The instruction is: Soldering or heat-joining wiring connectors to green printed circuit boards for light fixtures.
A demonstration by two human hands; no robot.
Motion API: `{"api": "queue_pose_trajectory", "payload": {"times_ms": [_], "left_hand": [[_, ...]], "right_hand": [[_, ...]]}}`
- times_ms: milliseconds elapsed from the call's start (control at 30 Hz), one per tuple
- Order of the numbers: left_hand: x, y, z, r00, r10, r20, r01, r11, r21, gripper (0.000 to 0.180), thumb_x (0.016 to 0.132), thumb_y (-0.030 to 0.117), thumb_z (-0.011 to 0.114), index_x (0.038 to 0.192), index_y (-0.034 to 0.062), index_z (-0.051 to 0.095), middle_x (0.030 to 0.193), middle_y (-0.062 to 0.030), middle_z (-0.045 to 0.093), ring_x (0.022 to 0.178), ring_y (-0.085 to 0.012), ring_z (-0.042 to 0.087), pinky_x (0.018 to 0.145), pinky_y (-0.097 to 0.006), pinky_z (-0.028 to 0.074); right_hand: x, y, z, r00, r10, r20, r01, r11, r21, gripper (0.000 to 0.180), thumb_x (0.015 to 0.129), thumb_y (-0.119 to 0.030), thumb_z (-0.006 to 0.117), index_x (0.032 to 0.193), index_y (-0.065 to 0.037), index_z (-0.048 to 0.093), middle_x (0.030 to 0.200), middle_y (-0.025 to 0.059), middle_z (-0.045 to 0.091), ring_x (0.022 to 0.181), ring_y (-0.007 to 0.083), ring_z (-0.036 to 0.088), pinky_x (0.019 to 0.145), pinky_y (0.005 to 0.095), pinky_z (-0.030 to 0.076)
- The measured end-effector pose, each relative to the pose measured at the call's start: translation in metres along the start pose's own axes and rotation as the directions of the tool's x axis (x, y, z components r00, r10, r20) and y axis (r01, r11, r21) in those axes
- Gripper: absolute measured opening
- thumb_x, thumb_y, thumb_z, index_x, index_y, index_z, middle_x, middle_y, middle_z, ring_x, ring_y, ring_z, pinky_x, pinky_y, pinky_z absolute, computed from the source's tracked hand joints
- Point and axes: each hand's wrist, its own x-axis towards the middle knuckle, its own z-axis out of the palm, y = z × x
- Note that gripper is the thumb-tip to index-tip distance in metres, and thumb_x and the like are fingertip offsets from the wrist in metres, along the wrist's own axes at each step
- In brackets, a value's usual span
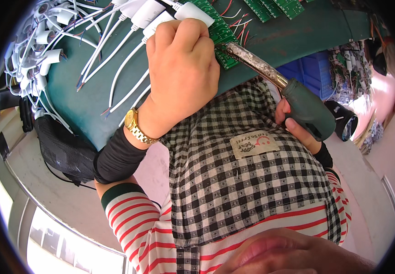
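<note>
A dark green worktop (270,43) fills the upper part of the view, curved by the wide lens, with a pale floor and bright window light below and to the left. The person's left hand (181,73) is curled into a loose fist, fingers bent down onto a small green rectangular circuit board (222,34) that lies on the worktop just beside the knuckles; whether the fingers pinch anything underneath cannot be told. A gold metal wristwatch (138,127) sits on that wrist, above a black sleeve cover and a red and white striped sleeve. The right hand (298,125) is wrapped around the dark green handle of a soldering iron (275,80), whose scorched, crusted metal shaft slants up and left so its tip meets the circuit board close to the left hand's fingers. White plastic adapter housings with white cables (129,27) lie in a row on the worktop to the left of the board, their bare red and blue wire ends fanning out. More green circuit boards (275,7) with red leads lie near the top edge. A blue plastic crate (309,68) stands beyond the worktop's right edge. A black and white checked apron (234,182) covers the person's front in the lower middle.
</note>
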Motion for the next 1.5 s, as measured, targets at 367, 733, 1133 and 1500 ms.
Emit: {"api": "queue_pose_trajectory", "payload": {"times_ms": [367, 733, 1133, 1500], "left_hand": [[0.0, 0.001, 0.001, 1.0, -0.009, 0.007, 0.009, 1.0, 0.024, 0.01, 0.061, 0.006, 0.063, 0.07, 0.0045, 0.058, 0.091, -0.0033, 0.052, 0.088, -0.0248, 0.049, 0.071, -0.037, 0.037], [0.0, 0.001, -0.001, 1.0, -0.006, 0.007, 0.005, 0.999, 0.043, 0.01, 0.061, 0.006, 0.063, 0.07, 0.0043, 0.058, 0.091, -0.0032, 0.052, 0.088, -0.0245, 0.05, 0.071, -0.037, 0.037], [0.0, -0.001, 0.002, 1.0, 0.008, -0.008, -0.008, 0.999, 0.031, 0.01, 0.061, 0.006, 0.063, 0.069, 0.0052, 0.058, 0.091, -0.0028, 0.053, 0.087, -0.0245, 0.05, 0.071, -0.037, 0.037], [0.0, -0.003, 0.001, 1.0, 0.017, -0.024, -0.017, 1.0, 0.019, 0.009, 0.063, 0.004, 0.064, 0.068, 0.0047, 0.058, 0.09, -0.0027, 0.054, 0.086, -0.0246, 0.05, 0.071, -0.037, 0.038]], "right_hand": [[-0.005, -0.001, 0.001, 0.994, -0.111, -0.022, 0.109, 0.992, -0.056, 0.024, 0.082, 0.003, 0.057, 0.106, 0.004, 0.056, 0.094, 0.0082, 0.06, 0.083, 0.0157, 0.057, 0.076, 0.0281, 0.046], [0.0, -0.001, 0.0, 0.989, -0.145, 0.018, 0.146, 0.974, -0.173, 0.019, 0.081, 0.001, 0.058, 0.1, 0.002, 0.057, 0.087, 0.0071, 0.058, 0.078, 0.0174, 0.055, 0.071, 0.0289, 0.045], [-0.003, 0.011, 0.002, 0.98, -0.157, -0.12, 0.136, 0.976, -0.168, 0.029, 0.08, -0.012, 0.064, 0.104, 0.0, 0.054, 0.082, 0.0113, 0.055, 0.075, 0.0181, 0.055, 0.072, 0.0319, 0.045], [-0.004, 0.014, 0.005, 0.968, -0.209, -0.141, 0.215, 0.976, 0.032, 0.044, 0.084, -0.013, 0.058, 0.123, 0.003, 0.046, 0.082, 0.0094, 0.055, 0.073, 0.0159, 0.053, 0.068, 0.0299, 0.045]]}}
